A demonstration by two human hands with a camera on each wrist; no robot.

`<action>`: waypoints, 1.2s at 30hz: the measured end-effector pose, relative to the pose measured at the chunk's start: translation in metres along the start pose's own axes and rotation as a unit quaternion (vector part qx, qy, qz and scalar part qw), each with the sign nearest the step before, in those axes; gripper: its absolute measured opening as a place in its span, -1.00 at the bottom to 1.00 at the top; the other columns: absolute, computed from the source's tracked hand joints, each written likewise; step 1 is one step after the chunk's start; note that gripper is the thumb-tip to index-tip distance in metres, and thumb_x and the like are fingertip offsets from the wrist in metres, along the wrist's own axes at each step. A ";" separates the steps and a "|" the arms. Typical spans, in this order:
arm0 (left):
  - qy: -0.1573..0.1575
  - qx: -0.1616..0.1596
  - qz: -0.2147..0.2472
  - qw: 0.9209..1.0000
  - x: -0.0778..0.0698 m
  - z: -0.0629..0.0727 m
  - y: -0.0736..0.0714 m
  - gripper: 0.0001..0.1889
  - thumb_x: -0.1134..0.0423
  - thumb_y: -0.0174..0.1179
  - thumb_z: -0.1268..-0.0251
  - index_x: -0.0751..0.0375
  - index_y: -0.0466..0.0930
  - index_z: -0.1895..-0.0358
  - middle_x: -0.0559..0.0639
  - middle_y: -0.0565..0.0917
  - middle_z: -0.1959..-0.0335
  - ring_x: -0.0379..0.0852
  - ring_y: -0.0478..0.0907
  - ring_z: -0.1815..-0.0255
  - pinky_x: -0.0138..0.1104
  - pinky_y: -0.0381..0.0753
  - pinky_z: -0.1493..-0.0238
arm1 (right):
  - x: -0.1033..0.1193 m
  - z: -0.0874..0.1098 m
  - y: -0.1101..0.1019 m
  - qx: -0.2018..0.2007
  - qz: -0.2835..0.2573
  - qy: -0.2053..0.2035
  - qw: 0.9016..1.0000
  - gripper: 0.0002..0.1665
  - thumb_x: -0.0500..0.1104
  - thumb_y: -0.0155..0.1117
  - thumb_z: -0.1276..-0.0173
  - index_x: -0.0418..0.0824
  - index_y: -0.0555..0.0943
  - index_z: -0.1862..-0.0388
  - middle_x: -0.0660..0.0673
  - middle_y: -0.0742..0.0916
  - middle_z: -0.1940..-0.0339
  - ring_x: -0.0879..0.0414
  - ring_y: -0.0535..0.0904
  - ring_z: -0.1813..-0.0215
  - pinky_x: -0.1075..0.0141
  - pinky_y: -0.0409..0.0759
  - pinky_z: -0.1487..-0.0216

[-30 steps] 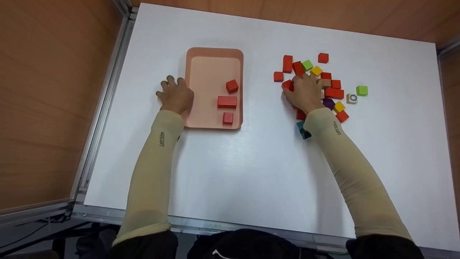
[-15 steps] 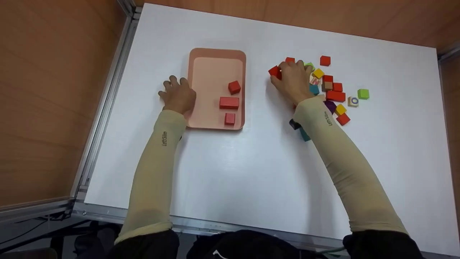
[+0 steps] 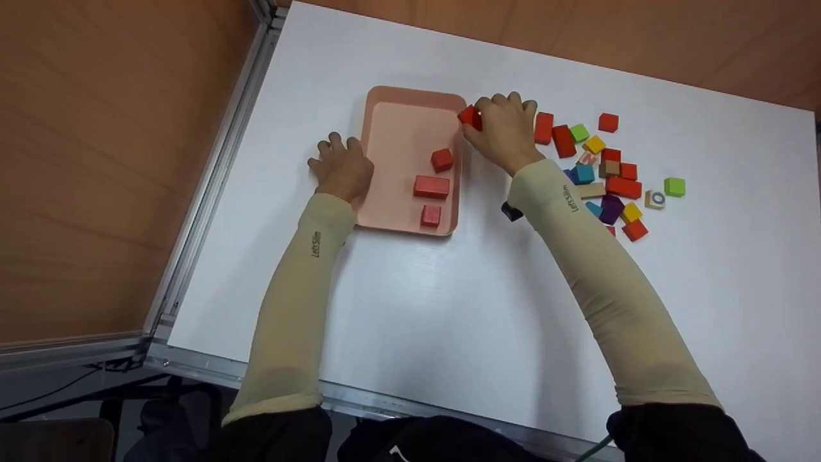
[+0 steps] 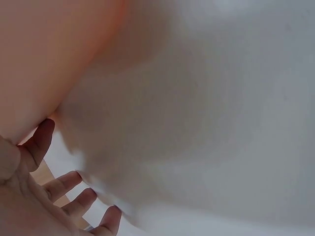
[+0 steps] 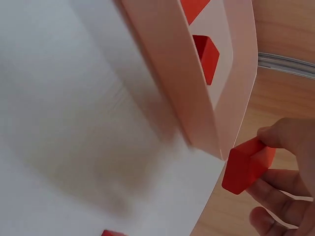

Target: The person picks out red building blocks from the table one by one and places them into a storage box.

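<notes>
White tabletop point(image 3: 417, 308) beside wooden walls point(image 3: 109, 167), left hand point(image 3: 343, 169) spread against tray point(image 3: 397, 144), right hand point(image 3: 505, 133) pinching red block point(image 3: 470, 117).

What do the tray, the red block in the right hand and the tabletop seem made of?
Tray: probably satin plastic; thin, smooth walls and rounded corners.
Red block: painted wood or plastic, uncertain; smooth, even colour, no visible grain.
Tabletop: perhaps laminate; smooth white, soft sheen.

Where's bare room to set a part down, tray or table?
Tray: the far end, and left of its three red blocks. Table: the near stretch between the left sleeve and right sleeve. Crowded: the block pile beside the right sleeve, and the tray's far right corner, where the right hand pinches a red block.
</notes>
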State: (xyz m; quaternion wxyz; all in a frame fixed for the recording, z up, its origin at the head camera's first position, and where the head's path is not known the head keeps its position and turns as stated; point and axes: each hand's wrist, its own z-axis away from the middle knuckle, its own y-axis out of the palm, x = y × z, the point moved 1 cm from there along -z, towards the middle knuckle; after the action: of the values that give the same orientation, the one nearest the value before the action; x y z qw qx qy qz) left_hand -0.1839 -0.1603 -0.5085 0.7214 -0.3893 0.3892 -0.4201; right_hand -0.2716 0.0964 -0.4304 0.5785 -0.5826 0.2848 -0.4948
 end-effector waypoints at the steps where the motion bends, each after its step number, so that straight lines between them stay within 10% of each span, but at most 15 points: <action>1: 0.002 -0.001 0.000 1.000 -0.002 0.001 0.001 -0.52 0.14 -0.26 -0.53 0.36 0.29 -0.33 0.38 0.08 -0.41 0.35 0.04 -0.38 0.26 0.21 -0.18 | 0.002 -0.001 0.001 -0.001 -0.002 -0.003 1.000 -0.33 0.15 0.27 -0.38 -0.18 0.53 -0.35 -0.21 0.64 -0.16 -0.14 0.40 -0.21 -0.11 0.18 -0.29; 36: 0.035 0.000 0.007 0.999 -0.022 0.014 0.010 -0.60 0.14 -0.25 -0.50 0.29 0.37 -0.21 0.31 0.12 -0.37 0.30 0.01 -0.38 0.22 0.17 -0.19 | 0.015 0.001 0.059 0.037 0.026 0.007 0.999 -0.39 0.09 0.19 -0.42 -0.25 0.51 -0.30 -0.26 0.57 -0.15 -0.18 0.32 -0.24 -0.10 0.16 -0.24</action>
State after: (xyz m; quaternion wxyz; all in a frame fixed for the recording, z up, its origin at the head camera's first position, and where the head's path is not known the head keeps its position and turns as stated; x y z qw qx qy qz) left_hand -0.1765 -0.1333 -0.5069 0.7106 -0.3715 0.4168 -0.4283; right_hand -0.2514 0.0736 -0.4831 0.6100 -0.5499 0.2853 -0.4941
